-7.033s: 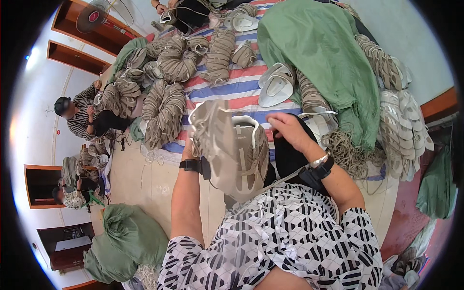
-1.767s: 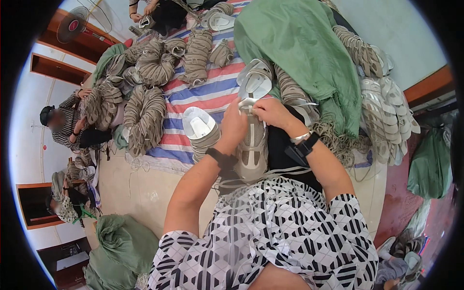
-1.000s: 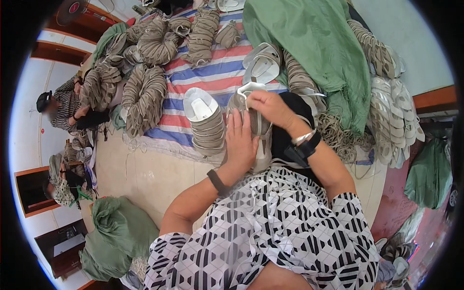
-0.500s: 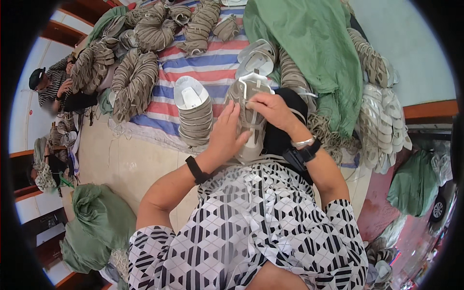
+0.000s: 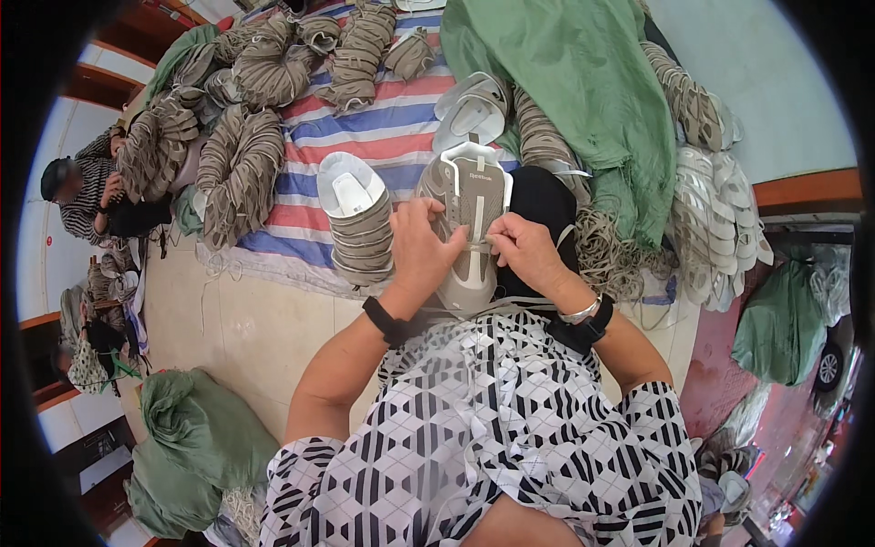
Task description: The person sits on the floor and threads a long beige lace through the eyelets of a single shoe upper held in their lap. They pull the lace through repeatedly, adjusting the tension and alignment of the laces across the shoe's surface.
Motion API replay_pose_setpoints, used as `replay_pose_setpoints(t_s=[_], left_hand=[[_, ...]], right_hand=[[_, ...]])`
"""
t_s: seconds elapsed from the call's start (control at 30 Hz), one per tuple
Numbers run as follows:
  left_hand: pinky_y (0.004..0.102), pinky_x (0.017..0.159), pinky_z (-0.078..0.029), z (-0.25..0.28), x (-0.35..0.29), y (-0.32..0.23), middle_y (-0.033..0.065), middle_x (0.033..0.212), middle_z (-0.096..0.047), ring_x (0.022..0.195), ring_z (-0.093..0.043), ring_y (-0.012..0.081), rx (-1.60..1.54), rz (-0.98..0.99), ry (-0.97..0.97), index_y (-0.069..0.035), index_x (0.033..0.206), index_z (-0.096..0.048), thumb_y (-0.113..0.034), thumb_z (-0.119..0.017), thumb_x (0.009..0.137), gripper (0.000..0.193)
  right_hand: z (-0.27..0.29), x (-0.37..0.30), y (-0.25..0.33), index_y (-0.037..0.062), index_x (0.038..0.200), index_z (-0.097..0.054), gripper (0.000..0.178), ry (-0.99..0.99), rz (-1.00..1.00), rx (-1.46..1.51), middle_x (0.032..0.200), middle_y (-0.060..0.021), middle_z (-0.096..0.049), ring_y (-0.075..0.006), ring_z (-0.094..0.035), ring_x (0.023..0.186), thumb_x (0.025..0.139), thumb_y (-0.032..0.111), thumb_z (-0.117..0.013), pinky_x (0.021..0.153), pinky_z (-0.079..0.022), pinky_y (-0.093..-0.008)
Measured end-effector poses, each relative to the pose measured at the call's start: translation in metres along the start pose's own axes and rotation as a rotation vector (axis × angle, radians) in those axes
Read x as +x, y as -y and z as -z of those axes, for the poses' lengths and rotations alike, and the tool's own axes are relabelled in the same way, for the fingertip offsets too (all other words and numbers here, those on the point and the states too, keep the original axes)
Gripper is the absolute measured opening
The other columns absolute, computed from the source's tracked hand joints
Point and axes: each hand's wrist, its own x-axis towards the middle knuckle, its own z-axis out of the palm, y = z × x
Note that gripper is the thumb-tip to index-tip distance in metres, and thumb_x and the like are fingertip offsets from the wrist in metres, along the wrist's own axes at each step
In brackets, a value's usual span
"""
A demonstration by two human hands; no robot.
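Note:
A taupe shoe upper (image 5: 489, 194) with a white collar lies across my lap, its toe toward me. My left hand (image 5: 421, 244) is at its left side, fingers bent over the edge and thumb resting on the middle. From the right, my right hand (image 5: 529, 253) pinches a thin, light shoelace (image 5: 479, 244) that crosses the upper near the left thumb. Just left of the hands stands a stack of nested taupe uppers (image 5: 361, 239), a white lining showing on top.
A striped sheet (image 5: 305, 173) bears several bundles of uppers (image 5: 239, 178). Green cloth (image 5: 583, 100) covers more at the right, beside a heap of loose laces (image 5: 609, 251). A green sack (image 5: 196, 442) sits lower left. Another person (image 5: 91, 187) handles uppers at far left.
My right hand has moved from the upper's collar end down toward its middle, pinching the lace. My left hand has drawn slightly left, its fingers now bent rather than flat on the upper.

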Motion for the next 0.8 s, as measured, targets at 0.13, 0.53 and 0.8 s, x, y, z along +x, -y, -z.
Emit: replay_pose_setpoints(t_s=[0.13, 0.53, 0.8], left_hand=[[0.0376, 0.083, -0.039, 0.002, -0.007, 0.001, 0.0092, 0.094, -0.048, 0.092, -0.046, 0.0262, -0.014, -0.016, -0.005, -0.005, 0.103, -0.05, -0.021, -0.076, 0.066, 0.048], [0.0388, 0.084, -0.037, -0.005, -0.007, 0.004, 0.0098, 0.093, -0.047, 0.09, -0.045, 0.027, 0.016, -0.025, -0.036, -0.004, 0.101, -0.048, -0.017, -0.074, 0.063, 0.048], [0.0394, 0.083, -0.038, -0.006, -0.008, 0.011, 0.0102, 0.096, -0.048, 0.092, -0.045, 0.0286, -0.022, -0.036, -0.043, -0.005, 0.102, -0.049, -0.019, -0.075, 0.064, 0.048]], right_hand=[[-0.003, -0.002, -0.003, 0.001, 0.088, -0.054, 0.008, -0.035, 0.253, -0.18, 0.07, -0.0127, -0.063, -0.0231, -0.065, 0.059, 0.086, 0.007, -0.059, 0.055, -0.051, -0.0328], [-0.007, -0.004, 0.011, -0.0003, 0.087, -0.051, 0.006, -0.003, 0.053, -0.153, 0.068, -0.0136, -0.062, -0.0249, -0.067, 0.06, 0.087, 0.005, -0.055, 0.056, -0.053, -0.0351], [-0.015, 0.0, 0.008, -0.0008, 0.088, -0.054, 0.003, -0.025, -0.015, -0.149, 0.066, -0.0087, -0.061, -0.0155, -0.062, 0.052, 0.088, 0.002, -0.055, 0.046, -0.048, -0.0268]])
